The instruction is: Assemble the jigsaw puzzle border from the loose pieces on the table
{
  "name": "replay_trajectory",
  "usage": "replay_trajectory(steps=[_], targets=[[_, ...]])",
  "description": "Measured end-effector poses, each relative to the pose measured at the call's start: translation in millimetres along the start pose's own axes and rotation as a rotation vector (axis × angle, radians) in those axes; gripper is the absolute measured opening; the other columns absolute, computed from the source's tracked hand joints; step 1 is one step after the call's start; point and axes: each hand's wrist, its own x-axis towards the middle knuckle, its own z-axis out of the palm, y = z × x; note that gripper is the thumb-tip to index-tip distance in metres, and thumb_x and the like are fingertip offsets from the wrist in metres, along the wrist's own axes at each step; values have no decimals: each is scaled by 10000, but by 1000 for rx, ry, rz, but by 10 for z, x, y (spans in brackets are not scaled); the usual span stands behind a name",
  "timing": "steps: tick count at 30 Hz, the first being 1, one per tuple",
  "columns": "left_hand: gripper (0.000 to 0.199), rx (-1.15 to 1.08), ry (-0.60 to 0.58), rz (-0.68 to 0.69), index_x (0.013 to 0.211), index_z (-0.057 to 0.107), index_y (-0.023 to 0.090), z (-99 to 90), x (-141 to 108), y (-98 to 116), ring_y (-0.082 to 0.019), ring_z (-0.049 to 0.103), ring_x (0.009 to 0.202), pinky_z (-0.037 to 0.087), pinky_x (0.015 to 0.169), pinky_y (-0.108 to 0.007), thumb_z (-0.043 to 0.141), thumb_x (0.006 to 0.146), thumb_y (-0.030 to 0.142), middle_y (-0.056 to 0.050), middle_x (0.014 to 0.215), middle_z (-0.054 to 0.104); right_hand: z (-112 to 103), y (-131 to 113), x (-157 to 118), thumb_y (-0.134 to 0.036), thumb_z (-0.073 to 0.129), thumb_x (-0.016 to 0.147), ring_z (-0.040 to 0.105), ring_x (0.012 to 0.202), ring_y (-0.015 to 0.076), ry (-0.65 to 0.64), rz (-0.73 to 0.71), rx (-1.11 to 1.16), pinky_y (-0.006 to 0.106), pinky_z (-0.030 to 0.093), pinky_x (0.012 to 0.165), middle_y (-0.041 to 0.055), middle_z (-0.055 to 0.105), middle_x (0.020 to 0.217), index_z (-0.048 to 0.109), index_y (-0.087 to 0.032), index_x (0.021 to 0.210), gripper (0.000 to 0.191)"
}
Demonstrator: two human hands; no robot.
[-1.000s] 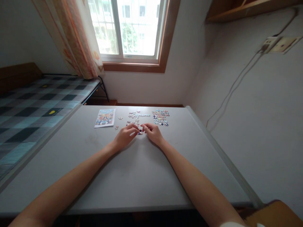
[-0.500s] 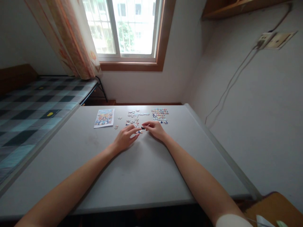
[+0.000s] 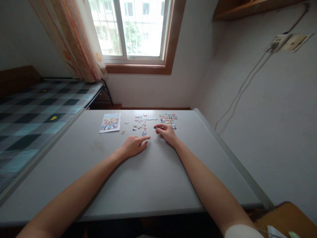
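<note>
My right hand (image 3: 166, 133) pinches a small dark puzzle piece (image 3: 155, 127) between thumb and fingertips, just above the table. My left hand (image 3: 135, 145) rests on the table with its index finger stretched out, touching the lower end of a joined strip of puzzle pieces (image 3: 144, 128). The strip meets a pale row of joined pieces (image 3: 150, 119) at its top. Several loose pieces (image 3: 137, 127) lie left of the strip. Beyond my right hand is a pile of mixed pieces (image 3: 167, 117). A printed picture sheet (image 3: 110, 123) lies at the left.
The grey-white table (image 3: 143, 185) stands below a window (image 3: 142, 29). At the left is a bed with a checked cover (image 3: 61, 104). A cable (image 3: 241, 87) hangs from a wall socket at the right, and a wooden seat (image 3: 289, 219) is at the lower right.
My right hand has moved right and slightly away from the strip, carrying the dark piece. My left hand has shifted a little down, with its index finger now extended.
</note>
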Motion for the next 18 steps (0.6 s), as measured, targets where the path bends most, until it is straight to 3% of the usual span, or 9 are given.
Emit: replay_trajectory(steps=[5, 9, 14, 18], targets=[[303, -30, -4, 3, 1040, 720, 273, -23, 11, 16, -114, 553, 505, 338, 543, -218, 460, 904, 349, 6, 542, 624, 15, -3, 7, -381, 715, 620, 629, 628, 143, 27, 10, 28, 270, 512, 603, 24, 656, 694, 665, -160, 785, 280], [316, -12, -18, -15, 1079, 702, 294, -30, 12, 20, -123, 565, 516, 341, 545, -224, 454, 903, 379, 10, 567, 642, 24, 7, 17, -426, 748, 587, 626, 623, 139, 21, 19, 89, 277, 522, 617, 20, 656, 682, 637, -165, 777, 341], [313, -16, -30, -28, 1078, 702, 297, -24, 10, 15, -122, 581, 534, 357, 560, -223, 455, 902, 375, 10, 590, 654, 37, 32, 21, -514, 716, 620, 596, 540, 127, -27, 34, 104, 248, 481, 504, 29, 668, 647, 602, -170, 826, 417], [303, -18, -26, -20, 1068, 705, 297, -31, 11, 22, -120, 589, 541, 354, 552, -222, 463, 900, 371, 14, 596, 658, 37, 38, 20, -490, 703, 642, 587, 550, 119, -9, 5, 59, 230, 462, 499, 28, 663, 645, 639, -161, 861, 400]])
